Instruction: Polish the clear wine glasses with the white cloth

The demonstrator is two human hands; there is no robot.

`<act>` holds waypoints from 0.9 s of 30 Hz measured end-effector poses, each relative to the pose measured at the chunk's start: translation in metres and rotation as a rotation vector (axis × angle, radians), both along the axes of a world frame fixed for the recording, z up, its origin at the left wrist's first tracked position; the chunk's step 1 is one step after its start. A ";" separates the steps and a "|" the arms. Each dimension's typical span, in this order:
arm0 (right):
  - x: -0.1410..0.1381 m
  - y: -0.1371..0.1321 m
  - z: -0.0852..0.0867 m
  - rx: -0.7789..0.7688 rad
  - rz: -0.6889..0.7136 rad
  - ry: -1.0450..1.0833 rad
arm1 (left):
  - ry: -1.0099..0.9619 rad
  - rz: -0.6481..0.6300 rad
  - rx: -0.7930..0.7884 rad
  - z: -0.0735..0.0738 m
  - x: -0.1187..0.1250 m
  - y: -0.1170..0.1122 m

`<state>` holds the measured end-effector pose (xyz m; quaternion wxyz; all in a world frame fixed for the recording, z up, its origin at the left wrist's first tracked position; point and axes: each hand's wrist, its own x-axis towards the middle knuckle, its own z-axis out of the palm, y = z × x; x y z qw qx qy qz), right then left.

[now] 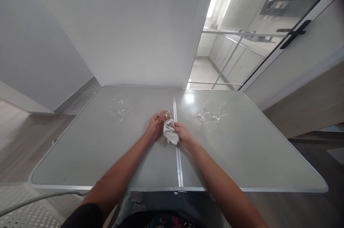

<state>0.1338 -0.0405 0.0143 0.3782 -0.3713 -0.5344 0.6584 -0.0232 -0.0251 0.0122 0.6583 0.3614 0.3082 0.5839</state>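
Observation:
My left hand [155,125] is closed around a clear stemmed glass [165,114] over the middle of the grey folding table [107,156]. My right hand [181,133] grips a white cloth [170,134] bunched against the glass. Both hands meet near the table's centre seam. To the right, two clear wine glasses [212,112] stand on the tabletop. To the left, a small group of clear glasses [117,108] stands farther back.
A metal seam [177,156] runs down the table's middle. A white wall stands behind the table. A glass sliding door [242,42] with a black handle is at the back right. Wooden floor lies on both sides.

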 end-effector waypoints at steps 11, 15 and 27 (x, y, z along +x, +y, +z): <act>-0.005 -0.002 -0.005 0.256 -0.272 -0.247 | 0.100 0.099 0.097 -0.009 -0.001 0.005; -0.002 0.002 -0.005 -0.088 0.034 0.166 | -0.018 -0.082 0.084 -0.003 -0.009 0.005; 0.005 0.016 -0.011 0.167 -0.439 0.093 | 0.010 0.059 0.241 -0.001 -0.006 0.000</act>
